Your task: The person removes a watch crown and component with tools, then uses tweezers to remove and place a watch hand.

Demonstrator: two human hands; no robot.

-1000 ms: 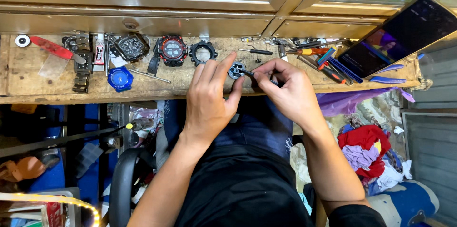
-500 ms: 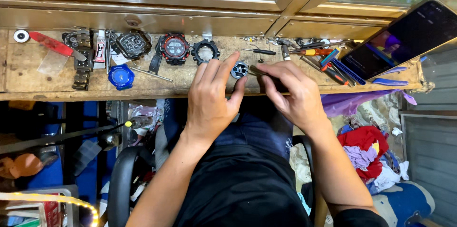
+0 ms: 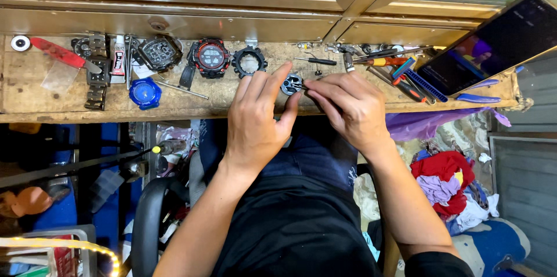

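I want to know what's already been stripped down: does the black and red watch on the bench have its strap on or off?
Cannot tell for sure. The black and red watch lies face up on the wooden bench; a dark strip at its lower left may be a strap.

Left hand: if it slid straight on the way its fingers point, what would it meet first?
Probably the black toothed ring, lying on the wooden bench just beyond the left hand; behind it stands the metal window frame. Depth is hard to judge.
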